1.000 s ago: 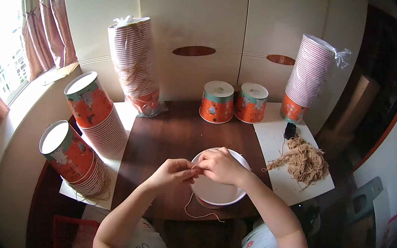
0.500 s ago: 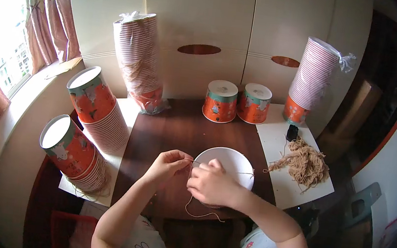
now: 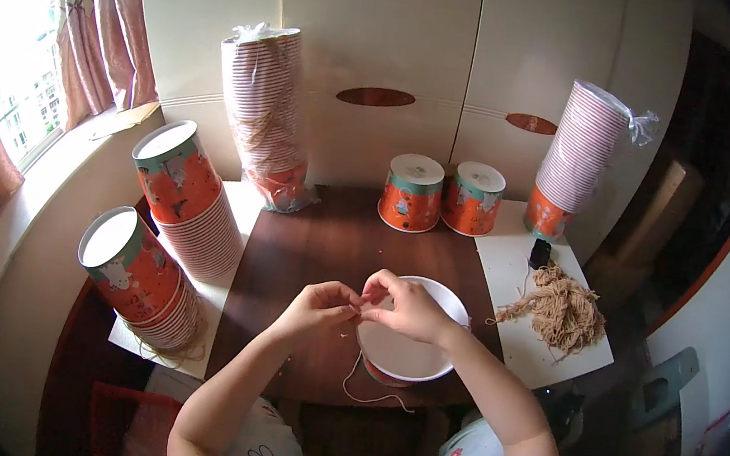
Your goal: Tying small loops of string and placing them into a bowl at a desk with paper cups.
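A paper bucket, white inside, stands mouth up at the near side of the dark table. My left hand is at its left rim, thumb and forefinger pinched on a thin beige string. My right hand reaches over the bucket's mouth, and its pinched fingertips meet the left ones at the same spot on the string. The fingers hide the exact point where they grip. From there the string's loose end hangs down the bucket's left side and curls on the table near its front edge.
A heap of beige string lies on the right white board beside a small black object. Two orange buckets stand upside down at the back. Tall bucket stacks rise at the back left, back right and left.
My right hand has moved up from the middle of the bucket, its fingertips now meeting the left hand's. The string stretched across the bucket's mouth no longer shows there.
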A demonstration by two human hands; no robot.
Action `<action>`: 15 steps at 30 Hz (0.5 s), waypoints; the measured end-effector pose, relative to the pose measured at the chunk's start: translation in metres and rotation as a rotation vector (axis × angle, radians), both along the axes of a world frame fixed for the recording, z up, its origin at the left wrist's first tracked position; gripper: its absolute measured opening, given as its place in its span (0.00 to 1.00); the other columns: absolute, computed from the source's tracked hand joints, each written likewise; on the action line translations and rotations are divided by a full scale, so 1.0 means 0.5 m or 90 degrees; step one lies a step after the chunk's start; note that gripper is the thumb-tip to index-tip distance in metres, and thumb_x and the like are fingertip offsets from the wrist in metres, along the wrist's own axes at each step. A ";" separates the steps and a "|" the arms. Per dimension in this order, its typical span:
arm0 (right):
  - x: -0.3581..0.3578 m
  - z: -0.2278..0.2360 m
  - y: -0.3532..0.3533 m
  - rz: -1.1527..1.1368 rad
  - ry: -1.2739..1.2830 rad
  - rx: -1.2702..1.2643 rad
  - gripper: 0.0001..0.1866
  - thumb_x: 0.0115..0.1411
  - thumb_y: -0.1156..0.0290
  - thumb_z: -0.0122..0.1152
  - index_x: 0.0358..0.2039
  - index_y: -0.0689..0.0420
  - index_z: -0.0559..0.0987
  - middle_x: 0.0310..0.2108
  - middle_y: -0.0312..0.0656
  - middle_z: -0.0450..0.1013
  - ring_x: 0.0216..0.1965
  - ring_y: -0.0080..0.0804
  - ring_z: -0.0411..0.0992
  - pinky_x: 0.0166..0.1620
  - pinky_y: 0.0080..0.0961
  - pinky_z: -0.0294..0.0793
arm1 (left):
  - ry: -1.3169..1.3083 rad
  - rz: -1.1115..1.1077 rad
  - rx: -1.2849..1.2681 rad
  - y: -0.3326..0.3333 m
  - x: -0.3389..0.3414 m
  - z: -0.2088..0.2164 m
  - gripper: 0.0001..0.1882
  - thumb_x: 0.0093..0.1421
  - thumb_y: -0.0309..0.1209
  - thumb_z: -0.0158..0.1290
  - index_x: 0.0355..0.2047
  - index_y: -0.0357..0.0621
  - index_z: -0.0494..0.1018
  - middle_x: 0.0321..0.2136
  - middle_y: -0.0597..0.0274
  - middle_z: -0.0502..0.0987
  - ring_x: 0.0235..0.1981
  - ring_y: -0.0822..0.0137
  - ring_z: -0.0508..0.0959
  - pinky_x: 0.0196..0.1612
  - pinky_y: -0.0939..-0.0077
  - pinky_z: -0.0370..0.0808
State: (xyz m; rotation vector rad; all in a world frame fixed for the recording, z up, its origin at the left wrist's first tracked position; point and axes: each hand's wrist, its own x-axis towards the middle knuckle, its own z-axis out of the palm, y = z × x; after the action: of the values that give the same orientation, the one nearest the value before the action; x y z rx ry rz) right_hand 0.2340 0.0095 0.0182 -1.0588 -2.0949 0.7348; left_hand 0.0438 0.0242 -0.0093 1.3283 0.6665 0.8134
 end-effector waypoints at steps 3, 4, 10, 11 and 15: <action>-0.015 -0.004 -0.004 0.001 0.012 -0.059 0.14 0.46 0.74 0.60 0.33 0.58 0.67 0.30 0.41 0.72 0.34 0.29 0.72 0.36 0.24 0.70 | -0.027 0.008 0.033 -0.002 0.004 -0.002 0.05 0.54 0.22 0.48 0.33 0.36 0.69 0.28 0.62 0.73 0.29 0.75 0.73 0.31 0.83 0.72; -0.018 -0.004 -0.006 -0.013 0.008 -0.071 0.14 0.47 0.75 0.59 0.33 0.58 0.67 0.30 0.42 0.73 0.34 0.30 0.73 0.35 0.25 0.71 | -0.039 0.013 0.063 -0.001 0.006 -0.003 0.05 0.54 0.22 0.48 0.33 0.36 0.69 0.28 0.62 0.73 0.29 0.75 0.73 0.30 0.83 0.71; -0.019 -0.015 -0.003 -0.035 0.036 -0.068 0.12 0.48 0.75 0.59 0.32 0.59 0.66 0.27 0.41 0.74 0.31 0.27 0.73 0.33 0.23 0.71 | -0.022 0.056 0.034 -0.004 0.003 0.001 0.06 0.53 0.22 0.50 0.32 0.36 0.68 0.27 0.64 0.73 0.29 0.75 0.73 0.31 0.84 0.71; -0.019 -0.016 -0.003 -0.034 0.036 -0.069 0.12 0.48 0.75 0.59 0.32 0.59 0.66 0.27 0.41 0.74 0.31 0.27 0.73 0.33 0.23 0.71 | -0.022 0.057 0.033 -0.003 -0.004 -0.001 0.06 0.53 0.22 0.50 0.32 0.36 0.68 0.27 0.64 0.73 0.29 0.75 0.73 0.31 0.84 0.71; -0.007 -0.021 0.003 -0.034 0.081 -0.083 0.13 0.47 0.75 0.59 0.31 0.59 0.66 0.27 0.41 0.73 0.31 0.28 0.72 0.34 0.22 0.70 | 0.275 0.054 0.161 -0.004 -0.021 -0.008 0.10 0.48 0.26 0.53 0.32 0.37 0.72 0.27 0.62 0.75 0.29 0.74 0.74 0.32 0.79 0.72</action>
State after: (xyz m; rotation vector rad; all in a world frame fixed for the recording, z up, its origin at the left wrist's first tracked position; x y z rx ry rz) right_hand 0.2305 0.0109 0.0078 -1.1034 -1.9250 0.8996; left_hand 0.0332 0.0222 -0.0134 1.7390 0.9872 0.6987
